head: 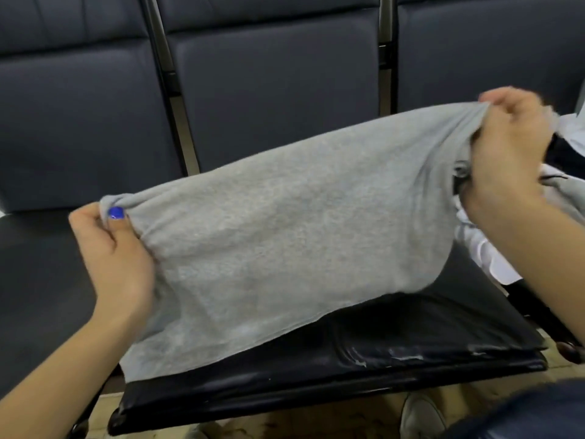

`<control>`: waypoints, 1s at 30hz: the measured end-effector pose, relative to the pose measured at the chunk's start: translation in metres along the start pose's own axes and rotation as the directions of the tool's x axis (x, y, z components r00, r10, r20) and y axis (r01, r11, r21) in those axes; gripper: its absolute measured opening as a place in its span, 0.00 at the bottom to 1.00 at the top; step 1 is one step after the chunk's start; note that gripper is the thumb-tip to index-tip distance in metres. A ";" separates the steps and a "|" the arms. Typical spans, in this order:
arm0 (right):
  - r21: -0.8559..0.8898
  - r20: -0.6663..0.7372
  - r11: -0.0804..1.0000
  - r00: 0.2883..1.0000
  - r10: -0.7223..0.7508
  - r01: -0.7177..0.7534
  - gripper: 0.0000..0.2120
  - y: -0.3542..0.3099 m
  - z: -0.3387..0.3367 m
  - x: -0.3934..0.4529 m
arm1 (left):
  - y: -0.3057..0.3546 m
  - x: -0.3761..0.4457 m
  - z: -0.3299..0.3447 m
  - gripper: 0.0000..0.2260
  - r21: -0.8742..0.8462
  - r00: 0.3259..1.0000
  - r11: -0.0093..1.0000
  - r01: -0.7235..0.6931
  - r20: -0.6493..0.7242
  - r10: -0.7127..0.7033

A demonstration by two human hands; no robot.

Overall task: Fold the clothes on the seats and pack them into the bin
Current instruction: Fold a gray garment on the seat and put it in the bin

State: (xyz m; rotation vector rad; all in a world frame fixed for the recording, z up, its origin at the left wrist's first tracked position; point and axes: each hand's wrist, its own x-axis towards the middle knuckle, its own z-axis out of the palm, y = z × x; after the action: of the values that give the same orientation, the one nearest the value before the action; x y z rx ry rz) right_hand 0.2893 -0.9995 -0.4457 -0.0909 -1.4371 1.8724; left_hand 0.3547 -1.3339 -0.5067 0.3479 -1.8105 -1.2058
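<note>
Fingers (104,217) of the left hand (114,251) curled tight round one bunched corner of a soft light-grey knit garment (272,236), thumb with blue-painted nail pressed on top of the cloth. Fingers (493,104) of the right hand (503,144) likewise pinched on the opposite upper corner, gathered into folds, held higher than the left. Stretched between both hands, hanging in the air above the glossy black padded seat (364,353), lower hem slanting down toward the left and close over the seat's front part; contact with the cushion not clear. Slight motion blur over cloth and hands.

Behind, dark blue-grey padded seat backs (272,99) in a row, split by black metal frame posts (164,74). On the next seat to the right, partly hidden by the right forearm, a heap of white and dark clothing (493,255), touching nothing held. Below the seat edge, pale floor and the toe of a light shoe (421,416).
</note>
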 end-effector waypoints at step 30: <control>-0.418 0.577 0.704 0.430 0.694 -0.574 0.11 0.067 -0.022 -0.037 | -0.007 -0.038 0.020 0.08 -0.109 0.526 0.980 0.166 0.850 0.006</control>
State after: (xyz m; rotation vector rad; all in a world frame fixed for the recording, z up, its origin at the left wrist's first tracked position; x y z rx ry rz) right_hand 0.2919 -1.0093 -0.5250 0.0195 -2.3438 2.5818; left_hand 0.3580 -1.3012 -0.5350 -0.3722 -2.4896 -1.7849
